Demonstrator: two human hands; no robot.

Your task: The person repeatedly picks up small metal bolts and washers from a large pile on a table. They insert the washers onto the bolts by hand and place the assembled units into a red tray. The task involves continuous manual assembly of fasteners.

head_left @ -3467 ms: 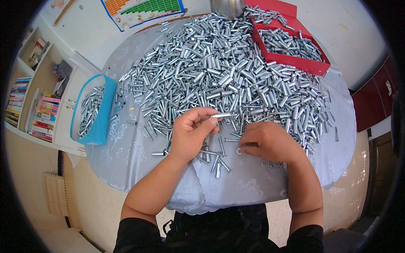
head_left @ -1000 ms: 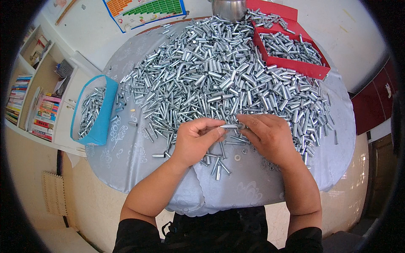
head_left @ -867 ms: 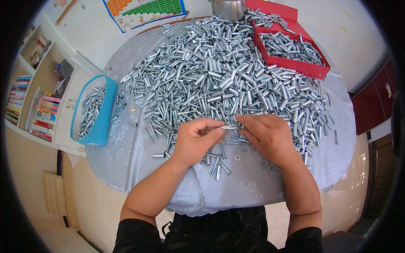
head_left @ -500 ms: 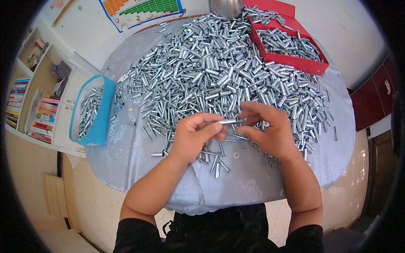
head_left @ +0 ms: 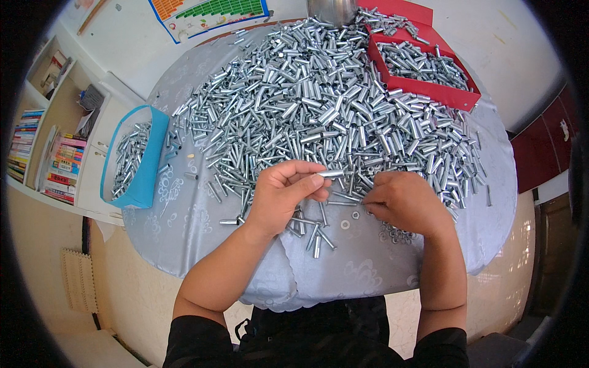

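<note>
While the left hand (head_left: 279,197) pinches that metal sleeve (head_left: 333,174), I'd hold its free end level, though can't tell what the curled right hand (head_left: 402,201) has, if anything.

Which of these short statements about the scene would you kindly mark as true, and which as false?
1. The left hand grips a metal tube. True.
2. The right hand is inside the red box. False: it is at the near edge of the pile.
3. A washer lies on the cloth, to the left of the right hand. True.
4. The blue box stands to the right of the pile. False: it stands to the left.
5. The red box is open, with metal parts inside. True.
</note>
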